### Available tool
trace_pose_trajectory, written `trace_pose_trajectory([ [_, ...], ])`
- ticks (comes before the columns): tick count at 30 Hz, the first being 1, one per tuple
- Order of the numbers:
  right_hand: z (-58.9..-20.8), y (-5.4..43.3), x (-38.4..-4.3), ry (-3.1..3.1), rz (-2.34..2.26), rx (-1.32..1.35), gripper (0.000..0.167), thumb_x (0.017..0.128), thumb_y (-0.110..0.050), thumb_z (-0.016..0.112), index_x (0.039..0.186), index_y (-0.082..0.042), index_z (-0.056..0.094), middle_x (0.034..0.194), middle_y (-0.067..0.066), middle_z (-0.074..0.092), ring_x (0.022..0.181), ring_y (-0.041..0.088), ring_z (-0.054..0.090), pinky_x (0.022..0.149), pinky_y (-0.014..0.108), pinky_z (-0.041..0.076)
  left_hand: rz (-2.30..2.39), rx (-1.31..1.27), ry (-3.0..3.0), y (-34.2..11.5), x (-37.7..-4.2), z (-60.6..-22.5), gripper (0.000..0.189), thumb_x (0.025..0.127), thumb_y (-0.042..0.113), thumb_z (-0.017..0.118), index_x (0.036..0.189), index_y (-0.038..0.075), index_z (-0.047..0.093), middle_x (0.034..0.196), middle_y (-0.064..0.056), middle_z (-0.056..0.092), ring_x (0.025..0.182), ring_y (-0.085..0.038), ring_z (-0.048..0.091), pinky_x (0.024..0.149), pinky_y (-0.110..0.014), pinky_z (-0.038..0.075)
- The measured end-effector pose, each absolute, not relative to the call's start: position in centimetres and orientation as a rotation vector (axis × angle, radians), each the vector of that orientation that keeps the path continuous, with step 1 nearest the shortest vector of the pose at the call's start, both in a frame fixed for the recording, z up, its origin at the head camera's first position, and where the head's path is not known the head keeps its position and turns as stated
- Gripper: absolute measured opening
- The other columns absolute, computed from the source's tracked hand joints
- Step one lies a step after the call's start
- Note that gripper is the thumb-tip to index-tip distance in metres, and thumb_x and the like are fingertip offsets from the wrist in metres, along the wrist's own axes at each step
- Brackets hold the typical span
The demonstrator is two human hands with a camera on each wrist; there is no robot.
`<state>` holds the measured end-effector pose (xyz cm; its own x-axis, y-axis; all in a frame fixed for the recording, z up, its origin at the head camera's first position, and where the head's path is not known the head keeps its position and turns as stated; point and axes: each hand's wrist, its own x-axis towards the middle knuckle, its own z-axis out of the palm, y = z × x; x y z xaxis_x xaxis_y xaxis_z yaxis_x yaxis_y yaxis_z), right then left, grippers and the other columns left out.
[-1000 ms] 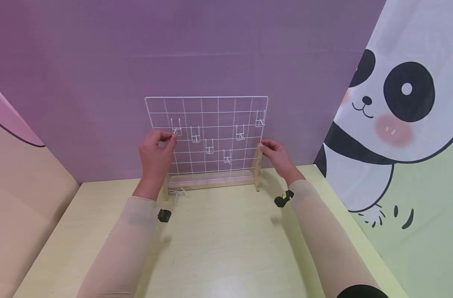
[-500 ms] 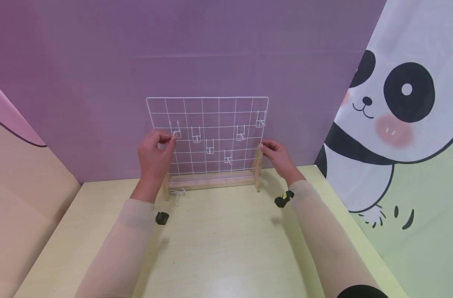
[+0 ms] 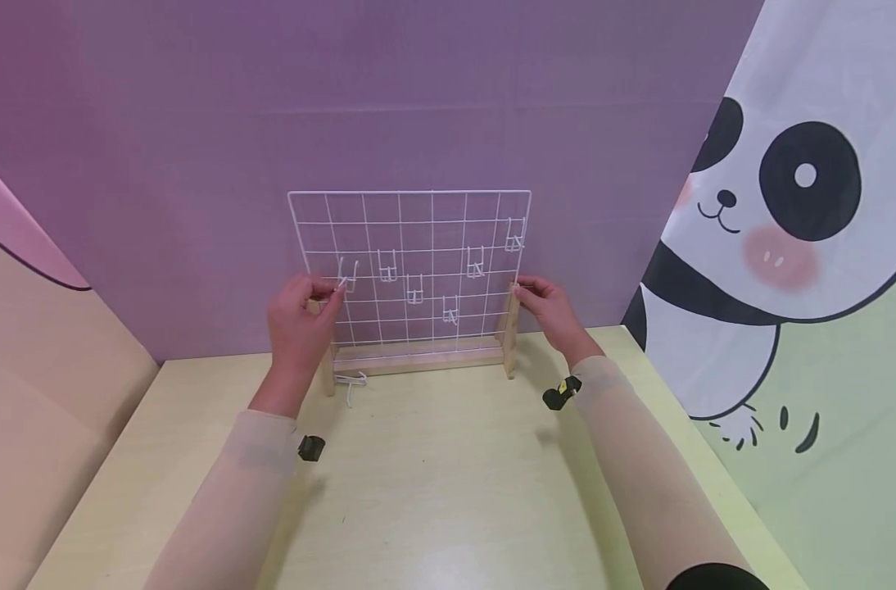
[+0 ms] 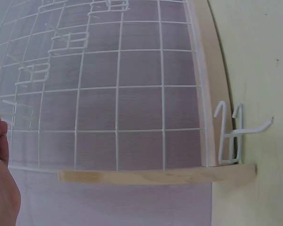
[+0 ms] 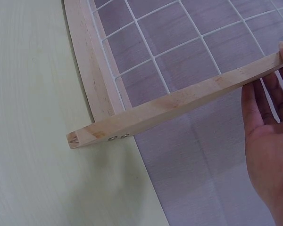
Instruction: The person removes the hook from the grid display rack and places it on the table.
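Note:
A white wire grid (image 3: 432, 250) stands upright in a wooden base (image 3: 418, 357) at the back of the table. My left hand (image 3: 297, 321) is at the grid's left side and pinches a white wire hook (image 3: 350, 285) between thumb and fingertips. Whether that hook is seated on a wire I cannot tell. In the left wrist view only part of the left hand (image 4: 4, 174) shows, at the left edge. My right hand (image 3: 554, 310) grips the top of the right wooden post (image 3: 510, 328); in the right wrist view its fingers (image 5: 251, 106) lie behind the post.
Several more white hooks hang on the grid, among them a middle hook (image 3: 414, 291) and an upper right hook (image 3: 514, 242). A loose hook (image 4: 236, 133) lies by the base's left foot. Behind the table (image 3: 433, 475) is a purple backdrop (image 3: 418, 98).
My left hand has moved down along the grid's left side, and the pinched hook has come lower with it. The right hand has stayed on its post.

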<state>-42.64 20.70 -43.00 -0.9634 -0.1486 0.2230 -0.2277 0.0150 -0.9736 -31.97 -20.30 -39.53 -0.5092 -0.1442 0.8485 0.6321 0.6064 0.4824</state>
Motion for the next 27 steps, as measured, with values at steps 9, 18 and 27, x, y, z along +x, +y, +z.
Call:
trace_pose_trajectory([
  [9,-43.0,20.7,-42.7,-2.200,2.128,0.406,0.039,0.112,-0.012,0.066,0.144,0.011,0.063,0.117,-0.006,0.071,0.115,0.011,0.066,0.120,0.038,0.050,-0.991,-0.427,-1.933,-20.3,-31.4,-41.0,0.009,0.095,-0.004,0.083,0.095,-0.004,0.074,0.091,-0.017,0.074,0.086,-0.033,0.071,0.080,-0.025,0.052],
  [18,-43.0,20.7,-42.8,-2.191,2.130,0.397,0.038,0.112,-0.011,0.067,0.143,0.010,0.064,0.116,-0.006,0.072,0.115,0.011,0.066,0.120,0.039,0.050,-0.975,-0.493,-1.936,-19.9,-31.7,-42.2,0.011,0.093,-0.007,0.083,0.096,-0.002,0.073,0.092,-0.015,0.075,0.086,-0.032,0.074,0.083,-0.020,0.055],
  [27,-43.0,20.6,-42.6,-2.184,2.131,0.404,0.038,0.112,-0.011,0.066,0.142,0.011,0.064,0.114,-0.007,0.072,0.113,0.011,0.067,0.118,0.038,0.051,-0.923,-0.558,-1.994,-19.7,-31.5,-43.3,0.016,0.090,-0.010,0.084,0.096,-0.001,0.072,0.091,-0.014,0.074,0.085,-0.029,0.072,0.079,-0.030,0.058],
])
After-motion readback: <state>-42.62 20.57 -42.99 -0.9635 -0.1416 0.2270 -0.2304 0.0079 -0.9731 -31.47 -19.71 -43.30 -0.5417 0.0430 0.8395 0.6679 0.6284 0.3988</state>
